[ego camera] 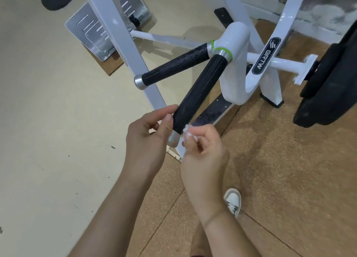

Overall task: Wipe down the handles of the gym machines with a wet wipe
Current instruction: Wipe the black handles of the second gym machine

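Observation:
Two black handles branch from a white machine arm [234, 44]. The nearer handle [201, 90] slants down toward me and ends in a silver cap [173, 139]. The farther handle [173, 67] points left. My left hand [148, 135] sits at the left side of the near handle's lower end, thumb and forefinger touching the grip. My right hand [202, 150] is curled round a small crumpled white wet wipe [188, 131], which it holds against the handle's right side just above the cap.
White frame bars [123, 44] cross behind the handles, with metal foot plates [92, 32] on the cream floor beyond. A black padded part [328, 79] stands at the right over brown cork-like flooring. My shoe [232, 200] shows below my right wrist.

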